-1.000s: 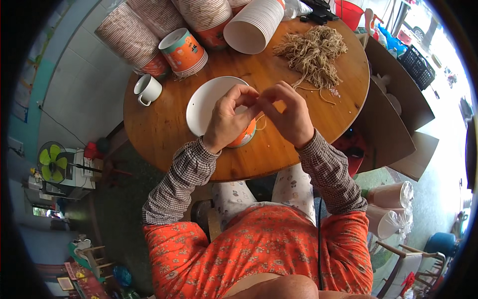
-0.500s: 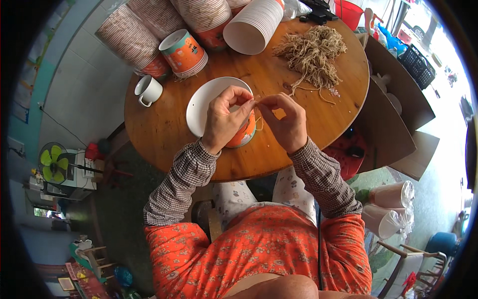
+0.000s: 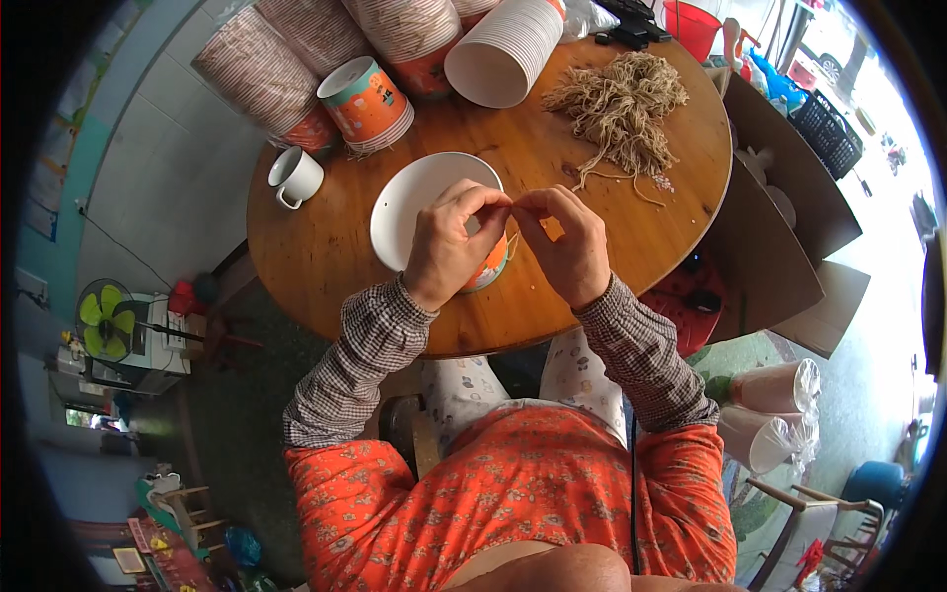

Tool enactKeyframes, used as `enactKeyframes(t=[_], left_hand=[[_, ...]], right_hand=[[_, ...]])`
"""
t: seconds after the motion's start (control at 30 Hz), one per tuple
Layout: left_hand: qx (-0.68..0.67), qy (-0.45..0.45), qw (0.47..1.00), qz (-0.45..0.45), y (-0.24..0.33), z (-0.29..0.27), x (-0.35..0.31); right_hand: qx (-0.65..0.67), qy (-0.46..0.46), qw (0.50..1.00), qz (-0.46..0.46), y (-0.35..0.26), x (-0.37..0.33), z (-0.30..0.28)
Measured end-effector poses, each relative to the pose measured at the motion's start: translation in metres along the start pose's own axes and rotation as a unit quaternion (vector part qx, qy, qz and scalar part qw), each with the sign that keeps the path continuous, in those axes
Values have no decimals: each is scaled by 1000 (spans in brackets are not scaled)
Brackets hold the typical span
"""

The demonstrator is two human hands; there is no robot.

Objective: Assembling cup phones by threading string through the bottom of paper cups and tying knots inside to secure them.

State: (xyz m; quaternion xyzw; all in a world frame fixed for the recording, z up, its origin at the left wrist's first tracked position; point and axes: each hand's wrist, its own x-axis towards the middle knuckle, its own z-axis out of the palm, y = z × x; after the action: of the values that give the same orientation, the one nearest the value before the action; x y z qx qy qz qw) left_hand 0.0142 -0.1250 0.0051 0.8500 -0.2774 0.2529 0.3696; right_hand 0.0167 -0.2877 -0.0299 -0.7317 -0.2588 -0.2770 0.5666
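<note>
An orange paper bucket (image 3: 490, 266) with a wide white mouth and a teal band at its base stands upright before me. My left hand (image 3: 452, 242) is in front of its mouth, thumb and forefinger pinched together. My right hand (image 3: 564, 242) pinches the same way, and the fingertips of both meet above the bucket's right side. Between them is a thin piece of string, mostly hidden by the fingers. A short yellowish strand of string (image 3: 512, 243) shows beside the bucket's wall. The left hand hides part of the bucket.
A tangled heap of tan string (image 3: 623, 109) lies on the round wooden table (image 3: 592, 306). A white enamel mug (image 3: 295, 178) stands at the left. Stacked paper buckets (image 3: 367, 107) crowd the back edge. An open cardboard box (image 3: 760, 247) is beside the table at right.
The two hands' fingertips have come closer together, hiding the bit that showed between them. The forearms have hardly moved, and the bucket stays in place.
</note>
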Motion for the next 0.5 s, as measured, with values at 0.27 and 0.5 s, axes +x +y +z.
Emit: enactKeyframes(t=[0.27, 0.5], left_hand=[[-263, -117, 936, -202, -18, -9, 1], [-634, -100, 653, -401, -21, -8, -3]], right_hand=[[6, -18, 999, 27, -2, -2, 1], [104, 24, 993, 58, 2, -9, 16]])
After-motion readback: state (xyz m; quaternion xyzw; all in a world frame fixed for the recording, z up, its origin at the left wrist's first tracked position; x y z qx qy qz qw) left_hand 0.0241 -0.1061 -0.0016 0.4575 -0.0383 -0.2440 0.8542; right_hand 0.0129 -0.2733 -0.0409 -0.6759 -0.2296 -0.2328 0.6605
